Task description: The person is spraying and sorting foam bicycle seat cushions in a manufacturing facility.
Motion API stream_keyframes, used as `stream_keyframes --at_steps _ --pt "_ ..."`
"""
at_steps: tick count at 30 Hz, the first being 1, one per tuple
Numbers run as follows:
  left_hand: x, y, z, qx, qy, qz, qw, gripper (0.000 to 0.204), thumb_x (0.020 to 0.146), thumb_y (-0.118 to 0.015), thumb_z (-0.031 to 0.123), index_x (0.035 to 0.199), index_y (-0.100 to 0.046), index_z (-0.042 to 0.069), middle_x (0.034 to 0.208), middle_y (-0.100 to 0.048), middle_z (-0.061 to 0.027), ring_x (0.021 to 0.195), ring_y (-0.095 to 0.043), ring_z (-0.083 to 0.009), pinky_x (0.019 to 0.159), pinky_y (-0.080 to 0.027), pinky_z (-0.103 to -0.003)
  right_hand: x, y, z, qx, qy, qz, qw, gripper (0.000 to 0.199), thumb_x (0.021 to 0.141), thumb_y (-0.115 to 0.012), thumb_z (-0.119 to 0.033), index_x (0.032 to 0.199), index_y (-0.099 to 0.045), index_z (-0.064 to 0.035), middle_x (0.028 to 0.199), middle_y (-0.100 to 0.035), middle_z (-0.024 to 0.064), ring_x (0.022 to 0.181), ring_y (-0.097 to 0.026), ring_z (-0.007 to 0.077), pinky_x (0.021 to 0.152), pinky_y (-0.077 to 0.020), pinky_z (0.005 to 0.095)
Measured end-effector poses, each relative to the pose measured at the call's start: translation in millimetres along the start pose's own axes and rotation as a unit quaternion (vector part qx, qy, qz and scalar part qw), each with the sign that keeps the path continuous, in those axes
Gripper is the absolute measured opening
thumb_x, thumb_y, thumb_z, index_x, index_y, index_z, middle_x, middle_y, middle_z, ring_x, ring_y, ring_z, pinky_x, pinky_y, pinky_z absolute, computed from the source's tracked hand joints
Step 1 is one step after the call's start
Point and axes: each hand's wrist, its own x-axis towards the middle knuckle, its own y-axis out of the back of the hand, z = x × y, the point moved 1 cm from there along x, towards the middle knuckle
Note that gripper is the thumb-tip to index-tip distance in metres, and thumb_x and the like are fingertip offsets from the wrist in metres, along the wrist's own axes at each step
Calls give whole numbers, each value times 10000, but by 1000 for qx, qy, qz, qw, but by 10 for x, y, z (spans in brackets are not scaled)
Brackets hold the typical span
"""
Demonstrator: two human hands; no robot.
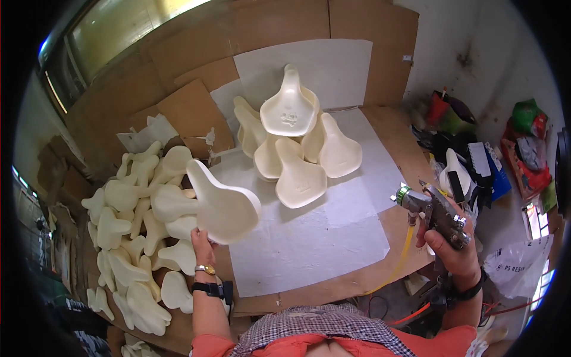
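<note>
Cream foam saddle (221, 205) gripped in the left hand (202, 241), left of the white paper (309, 244); right hand (452, 250) clenches the spray gun (434, 211), right of it.

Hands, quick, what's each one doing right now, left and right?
Left hand: closed on a cream foam saddle piece, held up over the table.
Right hand: closed around the grip of a metal spray gun.
</note>
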Motion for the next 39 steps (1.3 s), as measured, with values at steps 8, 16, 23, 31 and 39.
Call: stream_keyframes --at_steps 8,16,23,31,39 --pt "843 -1105 1020 -11 -72 -256 964 360 841 -431 143 1184 -506 63 1022 -588 -27 921 -561 -120 751 -467 -260 77 -260 -61 83 13 177 981 635 787 -685 -234 1295 -375 -14 843 -558 71 703 -554 156 643 -479 289" --pt "1828 -3089 1026 6 -84 -339 937 259 792 -452 166 972 -575 26 944 -566 -29 879 -515 -133 781 -405 -278 294 -178 401 114 -25 132 984 645 767 -700 -222 1268 -372 15 870 -572 85 790 -560 153 721 -484 293" --pt "1842 -3477 1019 183 -110 -305 928 214 754 -470 161 915 -549 45 877 -526 -22 815 -470 -131 733 -393 -281 546 -152 627 117 -94 131 980 578 771 -675 -164 1237 -398 39 871 -572 77 796 -568 161 748 -485 299" --pt "1775 -1899 2052 -125 -100 -213 964 273 867 -481 273 1068 -548 102 1001 -590 -50 955 -565 -204 805 -481 -342 636 -114 626 125 -65 91 986 622 773 -680 -179 1270 -377 39 866 -574 84 792 -569 161 730 -487 297" --pt "1742 203 2141 -260 -169 -47 950 541 845 -504 355 1294 -353 93 1312 -382 -117 1186 -403 -319 871 -421 -558 705 -376 645 118 -48 42 991 663 764 -698 -218 1281 -370 37 865 -568 79 783 -560 156 719 -486 296"
